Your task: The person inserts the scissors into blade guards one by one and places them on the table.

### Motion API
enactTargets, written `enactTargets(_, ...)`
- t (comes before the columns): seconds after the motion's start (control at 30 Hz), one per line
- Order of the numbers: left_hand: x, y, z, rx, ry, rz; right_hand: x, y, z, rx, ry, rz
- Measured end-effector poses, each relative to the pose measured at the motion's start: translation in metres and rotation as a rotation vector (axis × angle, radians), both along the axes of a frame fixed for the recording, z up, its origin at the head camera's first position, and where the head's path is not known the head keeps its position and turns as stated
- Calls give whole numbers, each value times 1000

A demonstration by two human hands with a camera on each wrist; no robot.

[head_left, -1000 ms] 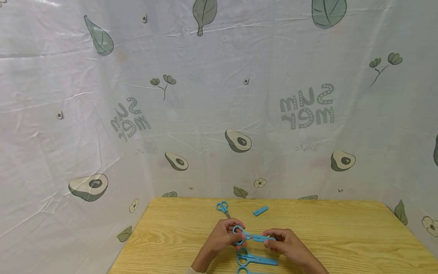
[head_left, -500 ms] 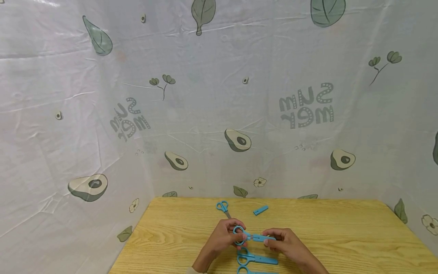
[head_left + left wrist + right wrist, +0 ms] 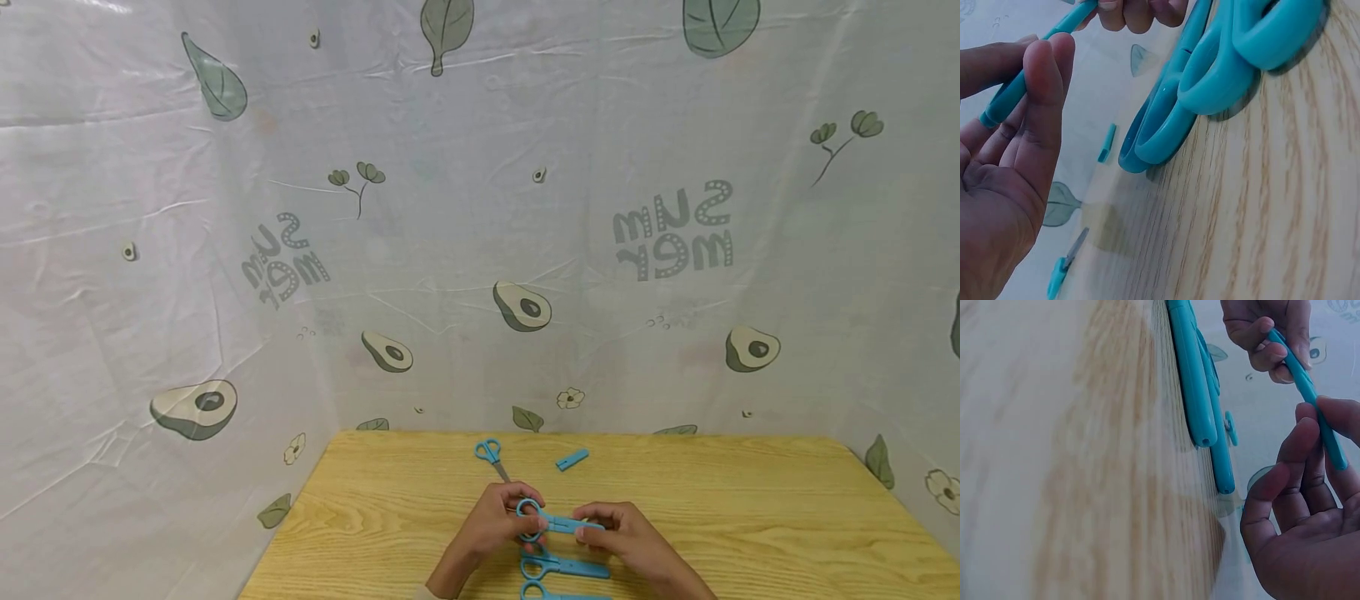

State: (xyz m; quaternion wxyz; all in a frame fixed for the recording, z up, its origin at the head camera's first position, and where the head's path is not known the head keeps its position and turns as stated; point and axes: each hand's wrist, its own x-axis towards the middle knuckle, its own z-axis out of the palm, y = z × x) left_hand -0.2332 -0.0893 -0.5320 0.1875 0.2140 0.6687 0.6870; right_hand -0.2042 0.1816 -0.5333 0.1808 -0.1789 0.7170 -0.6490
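The table (image 3: 750,508) bears uncapped scissors (image 3: 492,458) and a cap (image 3: 572,460) beyond hands (image 3: 495,523) (image 3: 624,533) pinching capped scissors (image 3: 562,524).

Pale sheet (image 3: 450,250) on far, left and right sides; creases noted. Prints: avocados (image 3: 522,307), leaves (image 3: 447,33), flowers (image 3: 570,398) and mirrored "summer" lettering (image 3: 672,229), the lettering appearing twice. Table (image 3: 360,508): yellowish wood grain, far edge straight, sheet rising behind it. Light: glossy glare high on the sheet at left; far side duller.

A person's left hand (image 3: 491,521) and right hand (image 3: 624,529) face each other, slightly apart, forearms (image 3: 678,575) angled inward from the foreground, each thumb (image 3: 592,536) pinching against bent fingers (image 3: 1298,442), right palm (image 3: 1319,553) partly visible.
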Motion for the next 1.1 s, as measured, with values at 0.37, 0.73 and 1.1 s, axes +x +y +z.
enactTargets(0.37, 0, 2, -2, 8, -7, -3, -1, 1, -2, 8, -3, 4)
enactTargets(0.73, 3, 0, 0, 15, -36, -7, -1, -1, -1, 18, 16, 9)
enactTargets(1.1, 3, 1, 1, -10, -12, -3, -2, -1, 0, -3, 20, 25)
